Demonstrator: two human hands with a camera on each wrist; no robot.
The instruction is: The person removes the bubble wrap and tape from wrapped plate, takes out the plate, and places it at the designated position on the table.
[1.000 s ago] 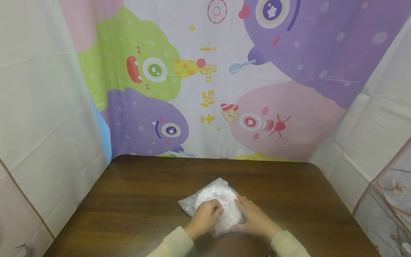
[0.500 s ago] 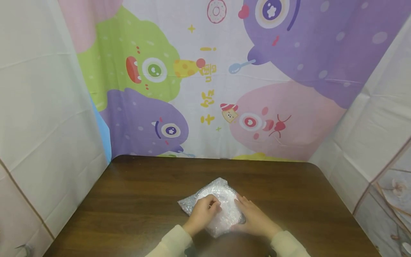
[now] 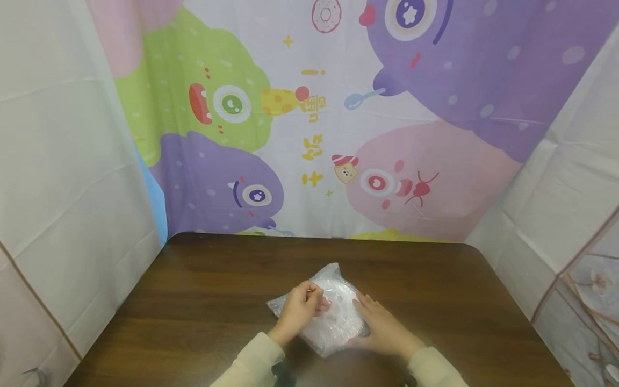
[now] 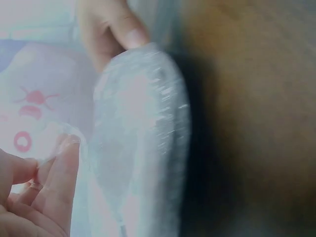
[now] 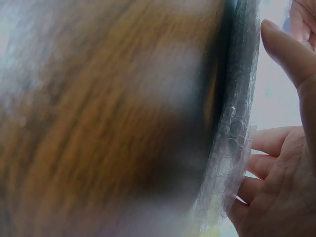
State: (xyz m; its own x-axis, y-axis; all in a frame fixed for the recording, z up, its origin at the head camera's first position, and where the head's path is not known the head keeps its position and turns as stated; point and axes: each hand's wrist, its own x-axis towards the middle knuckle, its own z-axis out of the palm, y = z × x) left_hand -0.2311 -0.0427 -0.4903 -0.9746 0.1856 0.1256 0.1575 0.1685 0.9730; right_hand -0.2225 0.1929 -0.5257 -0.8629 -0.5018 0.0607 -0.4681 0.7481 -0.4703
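A round, flat white thing in clear bubble wrap [image 3: 340, 320] lies on the brown table, its wrap spreading into pointed corners at the far and left sides. Over its left part, my left hand [image 3: 296, 310] pinches a bit of clear film [image 4: 74, 134] between thumb and fingers, as the left wrist view shows. My right hand [image 3: 384, 329] holds the package at its right edge, thumb and fingers spread along the rim. In the right wrist view the fingertips [image 5: 256, 143] touch the bubble-wrapped side. What is inside the wrap shows only as a pale disc.
The dark wood-grain table [image 3: 208, 290] reaches back to a cloth curtain [image 3: 309, 209] printed with cartoon monsters. Pale cloth hangs at the left [image 3: 72, 161] and at the right [image 3: 546, 215].
My left hand has moved away from me and slightly left over the package, pulling clear film with it. The package's far corner has lifted a little. My right hand stays in place.
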